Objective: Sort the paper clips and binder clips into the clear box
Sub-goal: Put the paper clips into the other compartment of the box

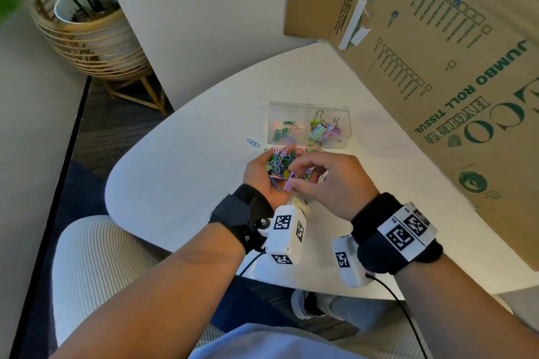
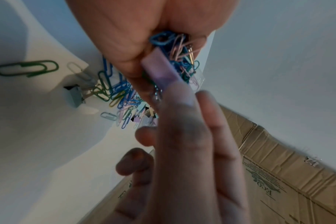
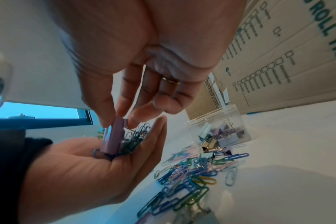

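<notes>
The left hand point(image 1: 264, 175) lies palm-up over the tabletop point(image 1: 180, 183), its grip cupped round a tangle of paper clips point(image 1: 278, 162). The right hand point(image 1: 326, 181) reaches into that handful, its grip narrow, thumb and forefinger pinching a lilac binder clip point(image 3: 113, 137) that stands among the wire clips. So the step in hand looks like picking binder clips out of the mix.

The clear box point(image 1: 309, 125) sits just beyond the hands, paper clips in its left compartment, binder clips point(image 1: 322, 128) in its right. The next move, I judge, calls for lifting the lilac clip free without dragging snagged wire along, then dropping it in the right compartment. More loose clips point(image 3: 192, 174) lie scattered in front of the box.

The big cardboard carton point(image 1: 455, 73) on the right reads "JUMBO ROLL TISSUE" and "ECO"; its smaller print is too blurred to read.
</notes>
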Demonstrator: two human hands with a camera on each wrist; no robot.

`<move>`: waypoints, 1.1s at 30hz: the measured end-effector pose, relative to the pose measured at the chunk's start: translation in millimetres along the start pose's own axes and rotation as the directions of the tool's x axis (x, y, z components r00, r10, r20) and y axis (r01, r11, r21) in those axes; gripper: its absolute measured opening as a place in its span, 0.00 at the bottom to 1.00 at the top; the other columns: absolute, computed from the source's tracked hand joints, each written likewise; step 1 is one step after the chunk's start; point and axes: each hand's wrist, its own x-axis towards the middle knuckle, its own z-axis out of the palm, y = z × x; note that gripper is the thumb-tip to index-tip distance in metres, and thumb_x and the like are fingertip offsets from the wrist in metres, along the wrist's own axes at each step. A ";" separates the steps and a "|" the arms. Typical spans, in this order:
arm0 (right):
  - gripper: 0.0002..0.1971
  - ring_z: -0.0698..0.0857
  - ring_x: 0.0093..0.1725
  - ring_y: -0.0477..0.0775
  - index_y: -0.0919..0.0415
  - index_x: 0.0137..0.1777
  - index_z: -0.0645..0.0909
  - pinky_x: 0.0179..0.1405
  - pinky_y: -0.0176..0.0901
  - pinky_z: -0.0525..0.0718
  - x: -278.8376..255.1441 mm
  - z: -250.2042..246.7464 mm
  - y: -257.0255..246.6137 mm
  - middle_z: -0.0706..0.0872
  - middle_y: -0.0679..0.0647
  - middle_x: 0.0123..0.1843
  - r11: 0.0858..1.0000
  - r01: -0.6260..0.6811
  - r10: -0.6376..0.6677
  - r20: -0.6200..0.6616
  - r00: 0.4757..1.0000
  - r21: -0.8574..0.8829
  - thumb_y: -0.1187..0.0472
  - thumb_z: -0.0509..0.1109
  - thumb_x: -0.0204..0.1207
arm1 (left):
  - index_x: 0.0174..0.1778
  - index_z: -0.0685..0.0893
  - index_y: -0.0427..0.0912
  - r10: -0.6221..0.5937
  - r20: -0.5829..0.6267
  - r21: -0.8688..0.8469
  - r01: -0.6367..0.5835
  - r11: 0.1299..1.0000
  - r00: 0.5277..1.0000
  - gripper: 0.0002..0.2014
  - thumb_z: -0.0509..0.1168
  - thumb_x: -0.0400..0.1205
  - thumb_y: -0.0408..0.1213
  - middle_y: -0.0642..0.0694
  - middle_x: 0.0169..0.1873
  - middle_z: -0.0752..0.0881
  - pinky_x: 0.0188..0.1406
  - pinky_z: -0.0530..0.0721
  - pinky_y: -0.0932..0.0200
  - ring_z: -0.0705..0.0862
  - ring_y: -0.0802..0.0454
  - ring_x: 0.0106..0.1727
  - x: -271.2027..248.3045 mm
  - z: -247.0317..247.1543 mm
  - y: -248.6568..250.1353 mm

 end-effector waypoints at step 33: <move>0.08 0.76 0.29 0.50 0.61 0.53 0.89 0.25 0.38 0.74 47.9 -46.9 34.3 0.92 0.57 0.49 0.706 -0.178 0.466 -0.259 0.846 0.686 0.64 0.70 0.79 | 0.43 0.82 0.31 -0.011 0.025 0.013 0.011 1.000 1.000 0.23 0.51 0.88 0.46 0.34 0.38 0.87 0.37 0.90 0.46 0.90 0.38 0.38 5.7 -12.9 -4.1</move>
